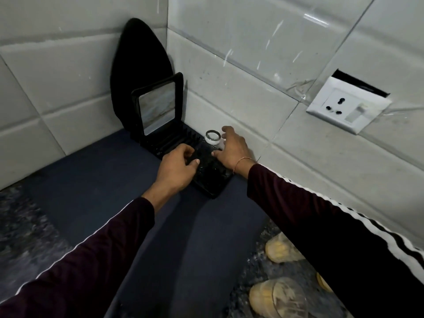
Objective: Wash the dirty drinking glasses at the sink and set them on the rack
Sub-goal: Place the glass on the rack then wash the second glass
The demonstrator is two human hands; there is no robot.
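A clear drinking glass (213, 139) stands upside down at the far end of the black drying rack (210, 184) in the tiled corner. My right hand (231, 150) cups this glass, with the index finger beyond it and the thumb on its near side. My left hand (177, 167) hovers over the middle of the rack with curled fingers; wet glints show beside its thumb, and I cannot tell whether it holds anything. Two dirty glasses (281, 249) (277, 297) with yellowish residue stand on the counter at the lower right, partly behind my right sleeve.
A black-framed reflective panel (158, 109) stands upright at the rack's back, in front of a black oval board (140, 65). A dark blue mat (110, 180) lies under the rack. A white wall socket (348, 106) sits on the right wall. Speckled counter (25, 230) shows at the left.
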